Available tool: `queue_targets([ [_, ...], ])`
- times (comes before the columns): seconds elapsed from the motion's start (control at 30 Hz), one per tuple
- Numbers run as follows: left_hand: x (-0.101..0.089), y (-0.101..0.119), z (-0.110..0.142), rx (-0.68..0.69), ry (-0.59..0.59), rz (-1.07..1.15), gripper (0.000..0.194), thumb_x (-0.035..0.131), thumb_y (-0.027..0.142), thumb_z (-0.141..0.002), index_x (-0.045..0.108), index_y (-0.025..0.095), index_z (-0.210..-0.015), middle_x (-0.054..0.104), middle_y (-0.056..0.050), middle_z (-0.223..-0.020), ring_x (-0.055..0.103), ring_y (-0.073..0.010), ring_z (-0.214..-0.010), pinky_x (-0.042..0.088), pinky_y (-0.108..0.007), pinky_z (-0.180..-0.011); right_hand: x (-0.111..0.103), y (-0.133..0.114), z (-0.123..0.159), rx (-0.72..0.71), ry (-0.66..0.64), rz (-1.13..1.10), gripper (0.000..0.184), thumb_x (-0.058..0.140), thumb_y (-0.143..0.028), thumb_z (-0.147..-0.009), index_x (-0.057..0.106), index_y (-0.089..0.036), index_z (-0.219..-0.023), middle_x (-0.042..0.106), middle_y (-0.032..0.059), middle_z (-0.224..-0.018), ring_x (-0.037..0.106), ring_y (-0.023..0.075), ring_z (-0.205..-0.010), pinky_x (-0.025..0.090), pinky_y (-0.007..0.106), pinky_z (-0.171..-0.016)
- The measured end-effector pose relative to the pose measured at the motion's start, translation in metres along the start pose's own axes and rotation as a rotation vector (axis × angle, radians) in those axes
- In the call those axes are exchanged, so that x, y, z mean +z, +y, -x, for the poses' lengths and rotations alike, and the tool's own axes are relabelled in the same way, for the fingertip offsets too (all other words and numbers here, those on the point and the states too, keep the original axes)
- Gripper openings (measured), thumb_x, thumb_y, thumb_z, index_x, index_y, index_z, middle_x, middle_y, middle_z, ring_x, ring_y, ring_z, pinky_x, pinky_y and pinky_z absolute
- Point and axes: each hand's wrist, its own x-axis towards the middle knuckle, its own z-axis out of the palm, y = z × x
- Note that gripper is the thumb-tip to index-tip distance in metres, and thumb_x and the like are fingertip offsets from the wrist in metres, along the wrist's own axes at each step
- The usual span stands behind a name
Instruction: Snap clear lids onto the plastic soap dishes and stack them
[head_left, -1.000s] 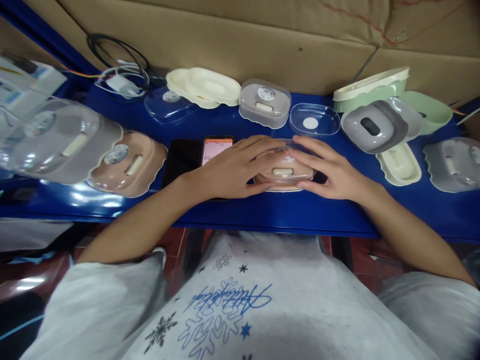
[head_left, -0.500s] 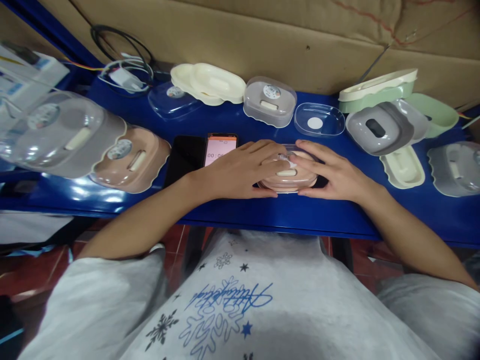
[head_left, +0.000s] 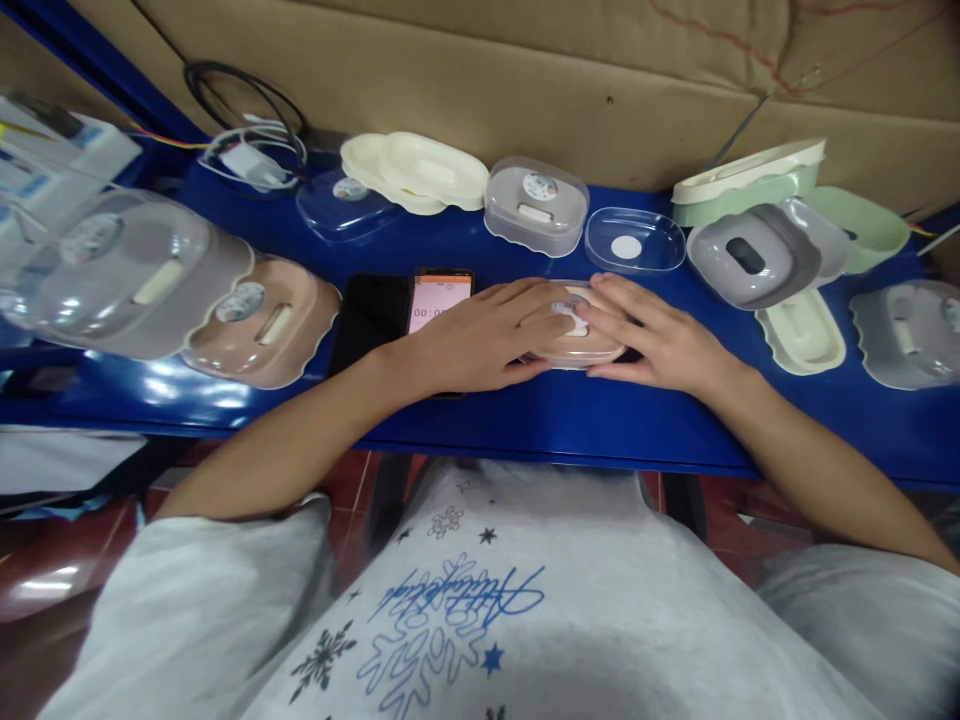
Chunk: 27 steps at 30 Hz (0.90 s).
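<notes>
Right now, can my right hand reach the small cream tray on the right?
Probably yes: only blue table shows between your right hand, on the peach container, and the cream tray; a grey container visually overlaps its far end.

blue table [head_left: 570,425], lidded boxes [head_left: 581,348], lit phone [head_left: 439,291]
</notes>
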Motion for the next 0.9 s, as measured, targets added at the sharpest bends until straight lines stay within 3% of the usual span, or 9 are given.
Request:
queue_targets([
  [0.33, 0.001, -0.004, 0.000, -0.011, -0.005, 0.092, 0.055, 0.058, 0.027, -0.111, 0.043, 0.021, -0.164, 0.044, -0.020, -0.172, 0.040, -0.0349, -0.164, 0.046, -0.062, -0.129, 0.001, 0.003, -0.001, 0.088, 0.007, -0.122, 0.095, 0.079, -0.045, -0.100, 0.021, -0.049, -0.175, 0.024, -0.0021, -0.184, 0.043, 0.0352, -0.162, 0.041, 0.058, -0.133],
  [0.63, 0.002, -0.006, 0.002, -0.050, -0.019, 0.078, 0.054, 0.062, 0.029, -0.109, 0.049, 0.022, -0.161, 0.045, -0.019, -0.172, 0.042, -0.0351, -0.162, 0.043, -0.060, -0.130, -0.001, 0.001, -0.003, 0.108, -0.061, -0.013, 0.095, 0.075, -0.054, -0.101, 0.021, -0.043, -0.178, 0.024, 0.0039, -0.184, 0.041, 0.0372, -0.163, 0.041, 0.058, -0.132],
  [0.77, -0.001, -0.004, 0.000, -0.093, -0.036, -0.008, 0.053, 0.059, 0.031, -0.111, 0.048, 0.023, -0.162, 0.043, -0.018, -0.174, 0.040, -0.0341, -0.164, 0.035, -0.062, -0.134, -0.003, 0.000, -0.005, 0.217, -0.122, 0.065, 0.088, 0.067, -0.061, -0.104, 0.023, -0.041, -0.178, 0.027, 0.0064, -0.184, 0.038, 0.0385, -0.165, 0.040, 0.062, -0.130],
  [0.9, -0.009, -0.012, -0.001, -0.219, 0.019, -0.120, 0.049, 0.047, 0.036, -0.115, 0.048, 0.027, -0.163, 0.043, -0.013, -0.175, 0.042, -0.0327, -0.163, 0.029, -0.062, -0.136, -0.003, 0.005, -0.004, 0.330, -0.079, 0.126, 0.085, 0.062, -0.062, -0.106, 0.025, -0.037, -0.178, 0.029, 0.0102, -0.183, 0.037, 0.0417, -0.164, 0.038, 0.066, -0.129],
])
